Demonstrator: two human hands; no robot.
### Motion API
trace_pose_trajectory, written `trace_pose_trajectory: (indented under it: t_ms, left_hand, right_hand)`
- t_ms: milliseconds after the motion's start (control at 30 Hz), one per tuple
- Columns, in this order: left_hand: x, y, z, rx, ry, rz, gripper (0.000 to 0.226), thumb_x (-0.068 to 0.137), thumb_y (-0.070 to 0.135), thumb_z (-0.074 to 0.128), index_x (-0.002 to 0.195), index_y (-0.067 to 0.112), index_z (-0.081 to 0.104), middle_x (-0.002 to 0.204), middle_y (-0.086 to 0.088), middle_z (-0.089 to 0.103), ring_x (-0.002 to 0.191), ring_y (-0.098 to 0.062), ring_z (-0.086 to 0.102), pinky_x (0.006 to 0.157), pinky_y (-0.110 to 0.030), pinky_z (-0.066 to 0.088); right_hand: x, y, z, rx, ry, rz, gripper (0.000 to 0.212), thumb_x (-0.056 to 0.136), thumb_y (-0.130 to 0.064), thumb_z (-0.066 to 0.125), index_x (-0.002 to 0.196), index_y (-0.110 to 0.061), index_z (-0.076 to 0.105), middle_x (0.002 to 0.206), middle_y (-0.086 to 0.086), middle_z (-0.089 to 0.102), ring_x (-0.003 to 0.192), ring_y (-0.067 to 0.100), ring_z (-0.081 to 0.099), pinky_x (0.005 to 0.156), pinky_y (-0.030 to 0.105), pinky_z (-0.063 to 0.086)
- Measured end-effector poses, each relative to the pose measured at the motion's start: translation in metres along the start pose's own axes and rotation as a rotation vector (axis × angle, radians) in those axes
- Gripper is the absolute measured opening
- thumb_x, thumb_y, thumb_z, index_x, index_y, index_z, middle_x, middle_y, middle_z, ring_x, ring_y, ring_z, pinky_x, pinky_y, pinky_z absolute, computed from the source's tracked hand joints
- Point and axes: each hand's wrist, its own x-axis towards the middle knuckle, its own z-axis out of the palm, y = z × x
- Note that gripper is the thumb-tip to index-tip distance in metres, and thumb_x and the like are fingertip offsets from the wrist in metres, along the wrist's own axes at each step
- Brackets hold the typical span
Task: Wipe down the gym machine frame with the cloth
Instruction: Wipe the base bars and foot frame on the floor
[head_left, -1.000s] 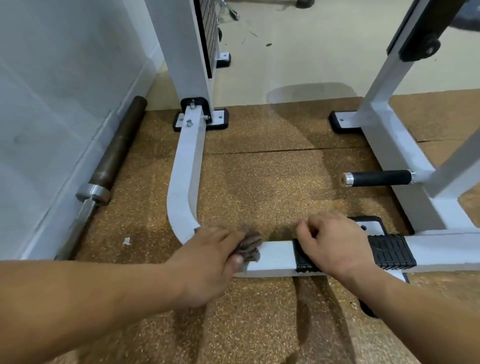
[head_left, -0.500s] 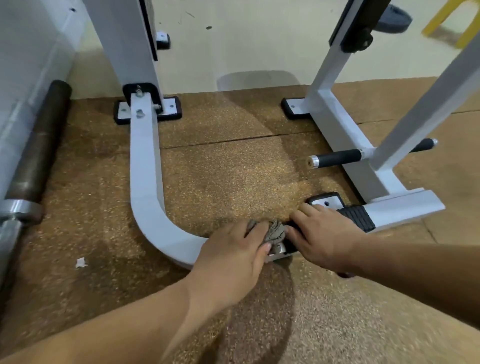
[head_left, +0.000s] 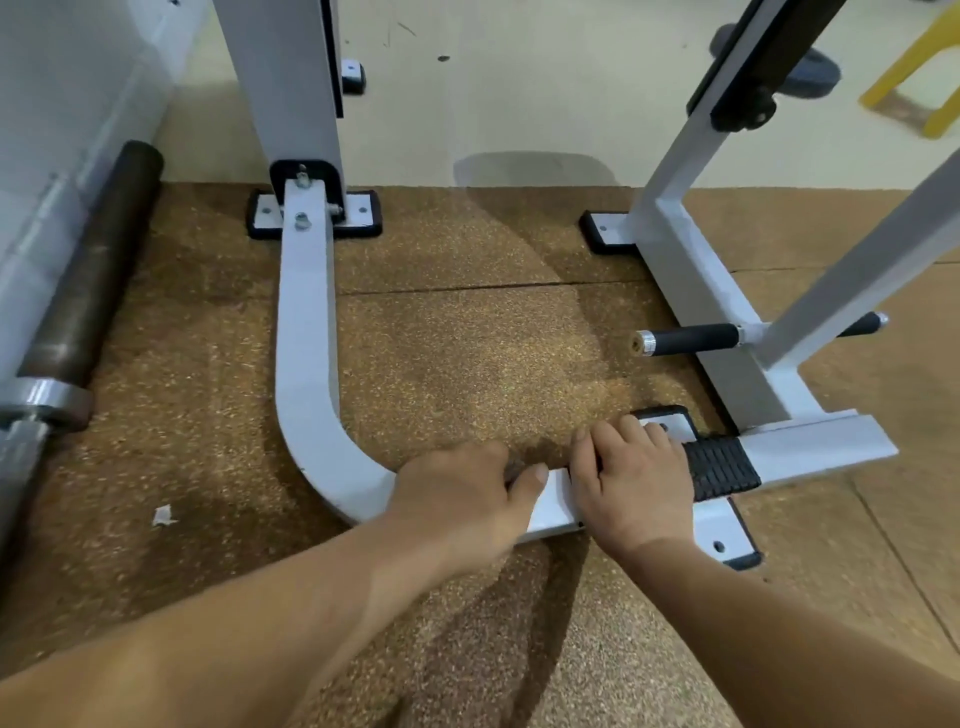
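Note:
The white gym machine frame (head_left: 306, 364) runs along the floor, curving from the far upright toward me and to the right. My left hand (head_left: 462, 499) lies on the bar just past the curve and grips the grey cloth (head_left: 513, 467). Only a dark sliver of cloth shows by the thumb; the hand hides the remainder. My right hand (head_left: 634, 478) sits on the same bar a short gap to the right. Its fingers curl over the bar's far edge, beside the black ribbed tread (head_left: 719, 467).
A rusty barbell (head_left: 88, 291) lies along the wall at left. A white upright leg (head_left: 691, 260) with a black-gripped peg (head_left: 691, 338) stands at right. A yellow stool (head_left: 914, 78) and a dark weight plate (head_left: 810, 73) are far right. A paper scrap (head_left: 163, 516) lies on the brown rubber mat.
My left hand slid right with the cloth until it met my right hand, then back left, opening a gap. The cloth is now almost hidden under it. My right hand stayed put.

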Motion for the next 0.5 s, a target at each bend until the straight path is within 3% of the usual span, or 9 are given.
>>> trace_pose_trajectory:
  t_ms: [67, 133, 200, 267, 367, 467, 500]
  left_hand:
    - [0.017, -0.004, -0.003, -0.062, -0.068, 0.008, 0.050, 0.106, 0.063, 0.021, 0.100, 0.031, 0.059, 0.107, 0.001, 0.069, 0.099, -0.023, 0.062, 0.087, -0.039, 0.049]
    - [0.022, -0.015, -0.014, -0.153, -0.190, 0.026, 0.048, 0.108, 0.057, 0.023, 0.089, 0.030, 0.058, 0.096, 0.002, 0.071, 0.087, -0.020, 0.062, 0.082, -0.037, 0.049]
    - [0.015, -0.027, -0.022, -0.031, -0.189, 0.078, 0.044, 0.109, 0.055, 0.022, 0.088, 0.030, 0.051, 0.090, 0.003, 0.066, 0.083, -0.019, 0.060, 0.078, -0.037, 0.049]
    - [0.001, -0.032, -0.016, 0.144, -0.085, 0.146, 0.037, 0.108, 0.057, 0.019, 0.103, 0.032, 0.045, 0.100, 0.003, 0.061, 0.091, -0.020, 0.058, 0.083, -0.039, 0.050]
    - [-0.020, -0.025, 0.018, 0.172, 0.126, 0.232, 0.045, 0.108, 0.053, 0.024, 0.141, 0.026, 0.038, 0.133, 0.000, 0.049, 0.117, -0.024, 0.052, 0.098, -0.041, 0.047]
    - [-0.025, -0.016, 0.046, 0.170, 0.301, 0.354, 0.056, 0.107, 0.048, 0.029, 0.157, 0.021, 0.030, 0.150, -0.007, 0.047, 0.135, -0.027, 0.047, 0.111, -0.042, 0.044]
    - [-0.026, -0.015, 0.046, 0.143, 0.282, 0.380, 0.061, 0.108, 0.049, 0.029, 0.162, 0.022, 0.021, 0.155, -0.005, 0.044, 0.140, -0.026, 0.043, 0.116, -0.041, 0.039]
  right_hand:
    - [0.002, 0.001, 0.004, -0.012, 0.006, 0.018, 0.037, 0.096, -0.037, 0.042, 0.071, -0.015, 0.060, 0.076, 0.007, 0.058, 0.074, 0.034, 0.051, 0.070, 0.042, 0.034]
    - [0.002, 0.000, 0.005, 0.000, -0.007, 0.047, 0.039, 0.096, -0.039, 0.041, 0.072, -0.016, 0.060, 0.077, 0.005, 0.058, 0.076, 0.033, 0.050, 0.073, 0.043, 0.037]
    - [0.002, -0.001, 0.005, 0.006, -0.003, 0.043, 0.039, 0.097, -0.039, 0.040, 0.073, -0.016, 0.060, 0.077, 0.005, 0.058, 0.077, 0.033, 0.050, 0.075, 0.043, 0.037]
    - [0.001, 0.000, 0.006, -0.003, -0.008, 0.044, 0.038, 0.097, -0.039, 0.041, 0.074, -0.016, 0.061, 0.078, 0.004, 0.058, 0.077, 0.033, 0.050, 0.075, 0.042, 0.037]
    - [0.002, 0.000, 0.006, 0.000, -0.004, 0.051, 0.036, 0.096, -0.038, 0.043, 0.074, -0.016, 0.062, 0.077, 0.004, 0.057, 0.077, 0.033, 0.051, 0.075, 0.043, 0.038]
    - [0.002, -0.001, 0.006, 0.000, 0.015, 0.050, 0.034, 0.095, -0.036, 0.046, 0.073, -0.016, 0.062, 0.076, 0.005, 0.057, 0.076, 0.033, 0.052, 0.076, 0.044, 0.038]
    - [0.002, -0.001, 0.006, -0.004, 0.016, 0.047, 0.033, 0.095, -0.036, 0.046, 0.074, -0.016, 0.062, 0.077, 0.005, 0.058, 0.076, 0.033, 0.052, 0.075, 0.044, 0.038]
